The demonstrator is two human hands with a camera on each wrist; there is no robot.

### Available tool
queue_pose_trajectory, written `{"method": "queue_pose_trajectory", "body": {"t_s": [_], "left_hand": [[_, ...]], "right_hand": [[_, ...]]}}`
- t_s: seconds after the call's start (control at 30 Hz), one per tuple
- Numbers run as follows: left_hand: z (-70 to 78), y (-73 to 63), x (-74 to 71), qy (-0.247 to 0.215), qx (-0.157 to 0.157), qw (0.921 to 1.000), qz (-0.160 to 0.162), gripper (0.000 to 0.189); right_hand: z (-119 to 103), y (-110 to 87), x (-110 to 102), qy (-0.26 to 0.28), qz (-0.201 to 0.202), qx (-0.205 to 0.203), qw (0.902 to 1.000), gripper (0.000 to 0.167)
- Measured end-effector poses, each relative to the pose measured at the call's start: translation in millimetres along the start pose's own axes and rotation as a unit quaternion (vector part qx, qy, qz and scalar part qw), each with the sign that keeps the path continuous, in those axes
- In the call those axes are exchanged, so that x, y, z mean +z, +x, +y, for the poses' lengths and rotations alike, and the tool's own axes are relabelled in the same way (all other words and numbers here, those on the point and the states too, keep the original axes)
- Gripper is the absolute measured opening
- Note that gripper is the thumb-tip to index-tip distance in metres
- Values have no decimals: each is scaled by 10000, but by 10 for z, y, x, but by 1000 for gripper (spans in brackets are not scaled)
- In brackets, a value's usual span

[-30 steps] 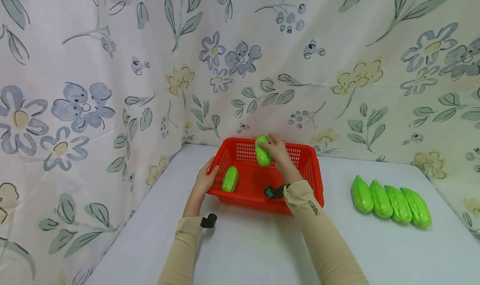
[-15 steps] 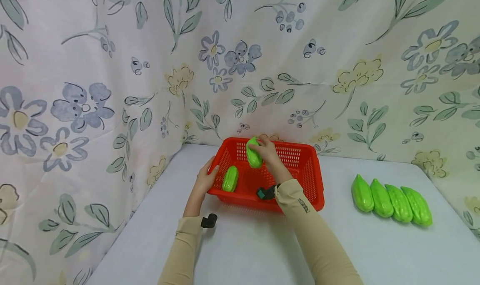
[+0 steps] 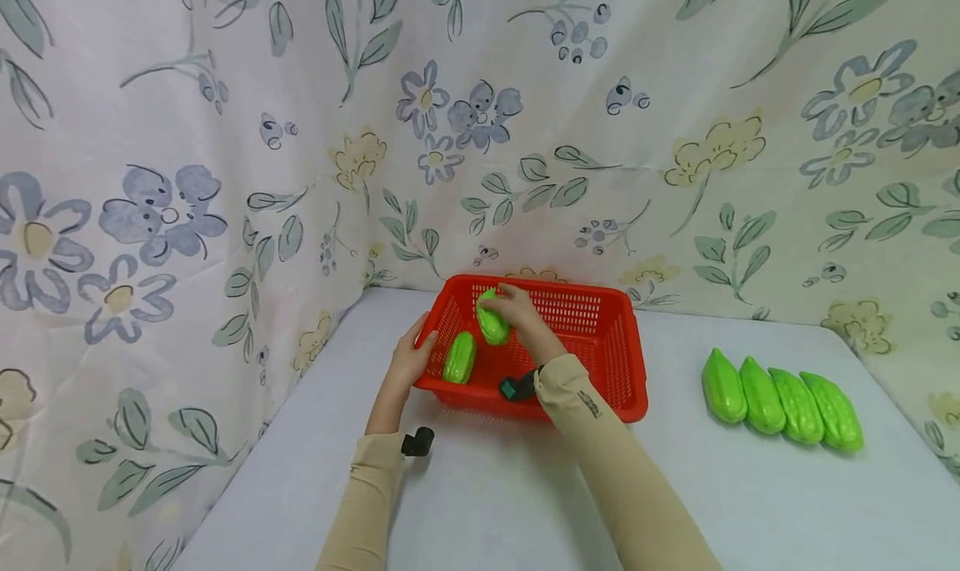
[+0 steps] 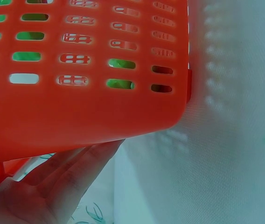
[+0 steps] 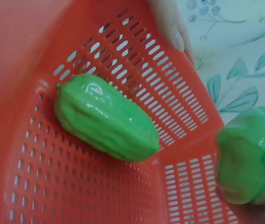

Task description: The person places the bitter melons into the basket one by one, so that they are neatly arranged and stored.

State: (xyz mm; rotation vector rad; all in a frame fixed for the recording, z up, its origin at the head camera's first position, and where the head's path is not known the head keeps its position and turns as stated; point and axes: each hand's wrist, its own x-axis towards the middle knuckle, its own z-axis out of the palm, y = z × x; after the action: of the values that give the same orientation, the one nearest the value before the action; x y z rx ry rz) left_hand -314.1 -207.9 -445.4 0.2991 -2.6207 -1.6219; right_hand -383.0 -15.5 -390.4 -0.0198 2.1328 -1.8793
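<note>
A red slotted plastic basket (image 3: 633, 338) stands at the back of the table. My left hand (image 3: 408, 358) grips its left rim, the thumb over the edge; in the left wrist view that hand's fingers (image 4: 76, 175) lie under the rim. Over the left half of the basket, my right hand (image 3: 517, 308) holds a bright green bitter melon (image 3: 492, 325), tilted and above the basket floor. Another bitter melon (image 5: 107, 119) lies inside against the left wall, close to the held one. The right wrist view shows the held melon only partly.
Several more green bitter melons (image 3: 783, 404) lie side by side on the white table (image 3: 495, 504), right of the basket. A floral curtain (image 3: 525, 137) hangs directly behind the basket and along the left side.
My right hand has carried the bitter melon leftward and slightly lower, toward the one lying in the basket. The left hand has stayed on the rim.
</note>
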Motion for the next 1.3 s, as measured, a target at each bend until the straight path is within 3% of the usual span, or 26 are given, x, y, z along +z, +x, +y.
{"method": "queue_pose_trajectory", "body": {"t_s": [0.23, 0.4, 0.57, 0.77, 1.0, 1.3], "left_hand": [[0, 3, -6, 1, 9, 10000, -8, 56], [-11, 12, -13, -21, -30, 10000, -32, 56], [-19, 12, -21, 1, -32, 10000, -33, 56], [-17, 11, -14, -64, 7, 10000, -67, 56], [-6, 3, 1, -67, 0, 9999, -101, 56], [-38, 23, -15, 97, 217, 9997, 2, 56]], "right_hand": [[-22, 11, 10, -489, -200, 442, 9976, 71], [-43, 24, 1, -1108, -516, 704, 9900, 69], [-45, 63, 24, -1686, -757, 838, 9792, 46], [-33, 111, 62, -1718, -1054, 1178, 9724, 26], [-32, 116, 81, -1829, -1249, 1375, 9654, 27], [-7, 69, 97, -2095, -1317, 1227, 9611, 30]]}}
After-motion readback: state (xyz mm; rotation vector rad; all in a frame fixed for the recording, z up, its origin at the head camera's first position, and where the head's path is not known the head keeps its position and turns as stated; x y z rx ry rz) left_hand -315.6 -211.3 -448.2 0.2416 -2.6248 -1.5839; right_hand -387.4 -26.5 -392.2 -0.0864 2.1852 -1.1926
